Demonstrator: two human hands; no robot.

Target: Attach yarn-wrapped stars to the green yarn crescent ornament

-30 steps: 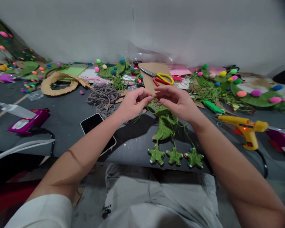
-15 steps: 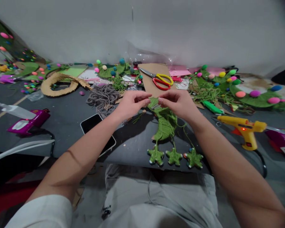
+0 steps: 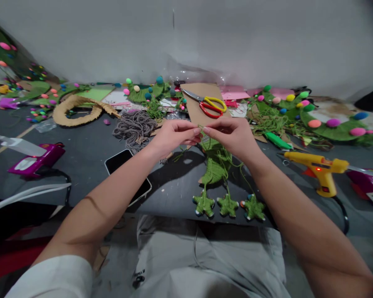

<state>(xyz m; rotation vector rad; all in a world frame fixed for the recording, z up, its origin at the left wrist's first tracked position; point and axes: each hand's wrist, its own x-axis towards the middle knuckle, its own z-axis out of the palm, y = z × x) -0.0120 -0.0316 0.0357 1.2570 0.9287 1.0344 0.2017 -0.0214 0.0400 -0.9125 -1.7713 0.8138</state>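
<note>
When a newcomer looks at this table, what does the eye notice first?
Probably the three green stars in a row at the near edge of the table. Then the yellow glue gun at the right, its red light glowing, and the scissors on the cardboard beyond the left hand and right hand.

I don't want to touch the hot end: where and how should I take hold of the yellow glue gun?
Probably by the handle, from the near right: the yellow glue gun lies with that handle toward the near side and its nozzle pointing left. Mind the cable at the handle's end.
</note>
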